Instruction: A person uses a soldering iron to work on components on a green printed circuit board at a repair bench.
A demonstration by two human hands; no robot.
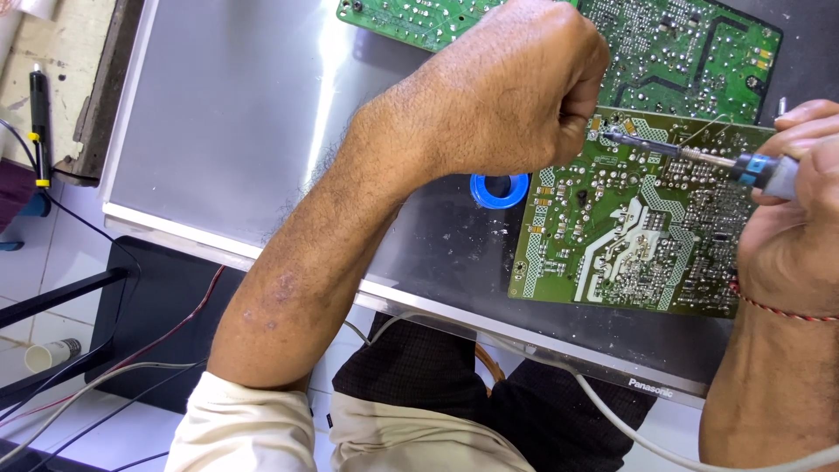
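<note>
The right hand (791, 210) is wrapped around the blue-grey handle of a soldering iron (699, 156), fingers pressed together around it, with a thin red thread bracelet (778, 308) at the wrist. The iron's metal tip rests on the upper left part of a green rectangular circuit board (629, 227), solder side up, which lies near the front right edge of a grey flat screen panel (227, 122). The left hand (516, 87) is curled into a loose fist above the board's top left corner, fingertips tucked close to the iron's tip; whether they pinch something there cannot be told. A second green circuit board (690, 52) lies just beyond the first, toward the far edge of the panel. A small blue ring-shaped reel (500, 190) sits on the panel just left of the nearer board, partly under the left wrist. A white cable (629, 428) trails off the panel's front edge.
</note>
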